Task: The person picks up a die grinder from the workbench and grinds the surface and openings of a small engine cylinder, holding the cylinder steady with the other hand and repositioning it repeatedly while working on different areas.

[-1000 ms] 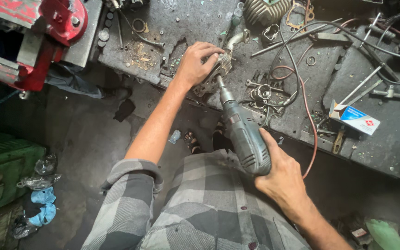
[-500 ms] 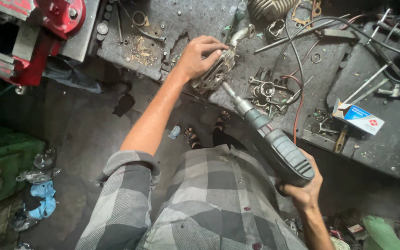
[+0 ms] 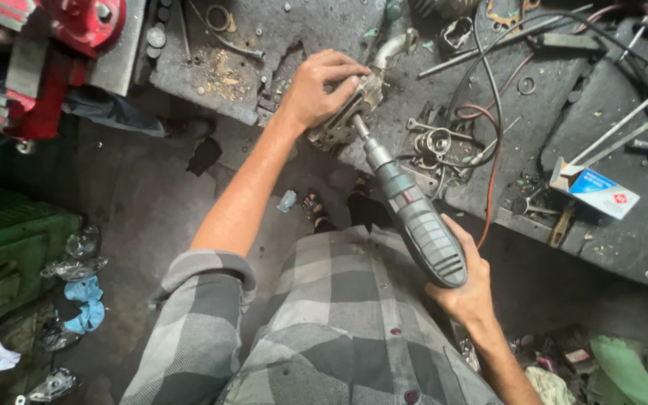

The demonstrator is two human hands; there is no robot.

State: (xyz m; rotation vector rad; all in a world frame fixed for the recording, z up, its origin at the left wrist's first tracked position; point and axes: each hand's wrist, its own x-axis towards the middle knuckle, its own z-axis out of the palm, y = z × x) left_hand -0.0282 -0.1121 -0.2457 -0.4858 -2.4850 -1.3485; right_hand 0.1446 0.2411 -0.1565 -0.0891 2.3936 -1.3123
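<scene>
Rt hand (image 3: 468, 294) near the plaid shirt, fingers wrapped shut round the grey drill (image 3: 414, 217) grip; open floor w/ room to the left. Drill now raised vs a sec ago, bit meeting the finned metal part (image 3: 350, 116) at the surface (image 3: 624, 240) edge. Left hand (image 3: 322, 88) fingers clamp over that part. Tools, cables crowd beyond.

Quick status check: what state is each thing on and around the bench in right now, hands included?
Left hand: clamped over the finned metal part.
Finned metal part: pinned at the workbench edge.
Right hand: gripping the drill.
Drill: tilted, bit at the part.
Red vise: jaw gap not visible.
Small box: lying flat, closed.
</scene>
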